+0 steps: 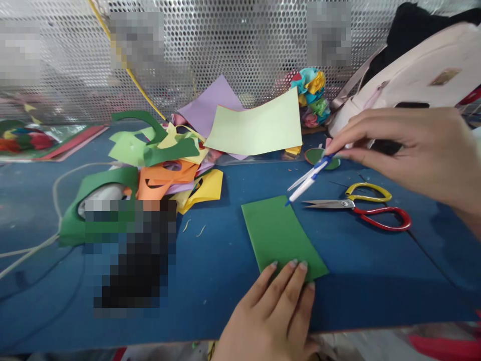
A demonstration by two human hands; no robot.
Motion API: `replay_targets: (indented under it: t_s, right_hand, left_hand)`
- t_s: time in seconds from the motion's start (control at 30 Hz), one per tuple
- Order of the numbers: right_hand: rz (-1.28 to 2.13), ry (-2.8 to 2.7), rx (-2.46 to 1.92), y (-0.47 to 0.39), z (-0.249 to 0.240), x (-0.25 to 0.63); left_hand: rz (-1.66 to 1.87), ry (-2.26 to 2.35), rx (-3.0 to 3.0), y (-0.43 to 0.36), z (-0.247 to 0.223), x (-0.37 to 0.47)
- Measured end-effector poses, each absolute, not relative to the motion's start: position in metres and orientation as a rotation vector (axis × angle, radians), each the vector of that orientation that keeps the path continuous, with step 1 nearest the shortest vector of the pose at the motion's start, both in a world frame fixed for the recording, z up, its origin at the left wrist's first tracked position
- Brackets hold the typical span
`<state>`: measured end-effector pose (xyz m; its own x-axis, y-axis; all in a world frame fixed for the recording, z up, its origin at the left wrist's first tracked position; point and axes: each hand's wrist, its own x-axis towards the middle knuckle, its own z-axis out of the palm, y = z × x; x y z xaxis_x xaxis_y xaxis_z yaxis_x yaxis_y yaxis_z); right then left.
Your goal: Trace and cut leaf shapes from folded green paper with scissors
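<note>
- Far left: pale cord [56, 200] looping over the blue tabletop [376, 281], running off the left edge.
- Next over: heap of paper scraps [158, 160], green, orange, yellow, piled near the perforated metal screen [240, 45].
- Behind centre: light green sheet [257, 128] curling up, lilac sheet [210, 108] tucked under it.
- Centre: green paper rectangle [280, 235] flat on the blue surface, long edge slanting towards the near right.
- Left hand [274, 316] low centre, fingers flat and together, tips pressing the rectangle's near end.
- Pen [310, 175], white and blue, tip touching the rectangle's far right corner.
- Scissors [364, 208], yellow and red handles, lying shut just right of the paper.
- Right hand [409, 148] pinching the pen's top end between thumb and fingertips.
- Far right: pale bag [421, 75] behind that hand.
</note>
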<state>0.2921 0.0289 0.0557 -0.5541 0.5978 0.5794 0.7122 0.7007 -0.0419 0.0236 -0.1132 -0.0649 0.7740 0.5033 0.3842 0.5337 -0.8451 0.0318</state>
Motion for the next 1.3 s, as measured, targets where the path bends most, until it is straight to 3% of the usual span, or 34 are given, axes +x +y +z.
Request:
replay_targets:
  t_s: [0.23,0.77,1.03,1.3]
  right_hand:
    - [0.155,-2.504,-0.939,0.020,0.043,0.261]
    - [0.283,-2.499,-0.935,0.018,0.035,0.253]
    - [0.632,-2.275,-0.991,0.012,0.033,0.245]
    - [0.300,-1.910,-1.104,0.030,0.042,0.271]
  left_hand:
    - [-0.481,-0.856,-2.885,-0.116,-0.074,0.025]
    - [-0.411,-1.071,-2.737,-0.114,-0.067,0.025]
    - [-0.635,-1.237,-2.619,-0.108,-0.062,0.039]
    - [-0.921,-1.302,-2.672,-0.107,-0.054,0.028]
